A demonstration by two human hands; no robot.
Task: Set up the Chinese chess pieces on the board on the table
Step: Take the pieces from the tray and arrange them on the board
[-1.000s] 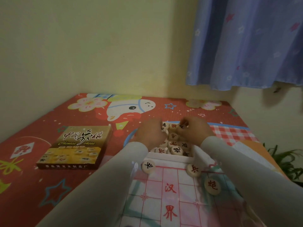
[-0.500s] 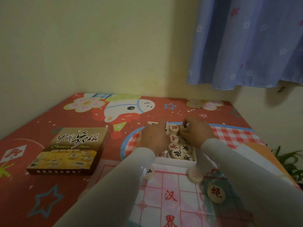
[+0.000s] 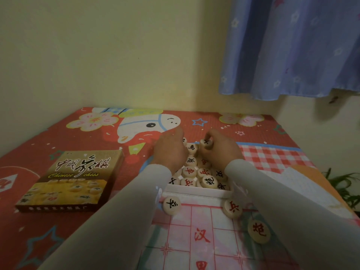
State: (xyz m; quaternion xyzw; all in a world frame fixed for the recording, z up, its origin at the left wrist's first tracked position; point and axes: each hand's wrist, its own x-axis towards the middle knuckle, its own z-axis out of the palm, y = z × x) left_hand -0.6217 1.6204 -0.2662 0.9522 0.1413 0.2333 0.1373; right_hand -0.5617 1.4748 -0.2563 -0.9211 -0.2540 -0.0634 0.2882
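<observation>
Right hand (image 3: 220,151): I pinch 1 black-marked piece (image 3: 206,142) in my fingertips, lifted above the tray's far end.
Left hand (image 3: 170,151): I rest it over the tray's left side, fingers hidden; I cannot tell its grip.
Tray (image 3: 198,191): white, heaped with pieces, touching the board's far edge.
Board (image 3: 200,236): 3 pieces lie near its far edge: black piece (image 3: 171,205), red piece (image 3: 232,208), red cannon (image 3: 259,230).
Box lid (image 3: 72,180): left, on the red mat (image 3: 48,137).

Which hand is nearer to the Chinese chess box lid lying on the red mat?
Left. The left hand is over the tray of pieces, on the side toward the box lid. The right hand, pinching a piece, is farther beyond it.
</observation>
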